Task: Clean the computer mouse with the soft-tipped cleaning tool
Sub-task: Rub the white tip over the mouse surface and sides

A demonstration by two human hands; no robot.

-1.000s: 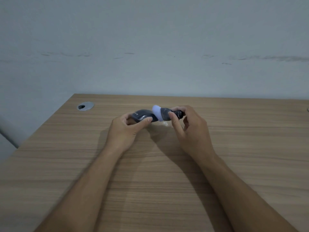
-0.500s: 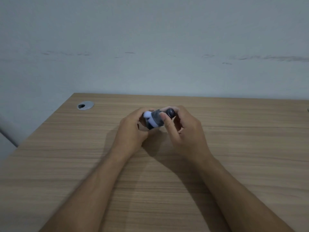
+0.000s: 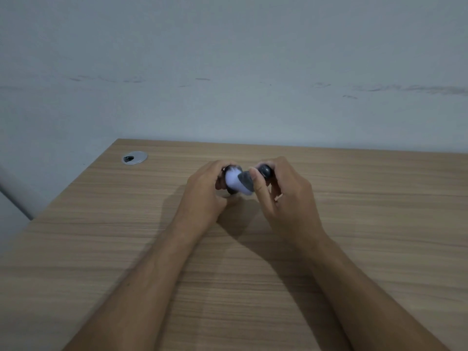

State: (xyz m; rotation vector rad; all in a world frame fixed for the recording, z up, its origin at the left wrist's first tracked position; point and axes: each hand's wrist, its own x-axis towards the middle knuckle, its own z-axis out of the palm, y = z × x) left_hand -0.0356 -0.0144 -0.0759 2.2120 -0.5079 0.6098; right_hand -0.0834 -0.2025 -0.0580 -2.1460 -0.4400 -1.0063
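My left hand (image 3: 206, 191) curls around the dark computer mouse (image 3: 228, 173), which is almost wholly hidden inside the fingers; only a dark sliver shows. My right hand (image 3: 283, 196) grips the dark handle of the cleaning tool (image 3: 264, 170), thumb in front. The tool's pale soft tip (image 3: 234, 183) presses against the mouse between the two hands. Both hands hover just above the wooden desk (image 3: 253, 262), at its far middle.
A round silver cable grommet (image 3: 134, 157) sits in the desk's far left corner. The desk's left edge runs diagonally toward me. A pale scuffed wall (image 3: 228, 72) stands right behind the desk.
The left hand has closed over the mouse, which lay exposed a second ago. The tool's pale tip has slid left and down against the mouse. Both hands drew closer together.
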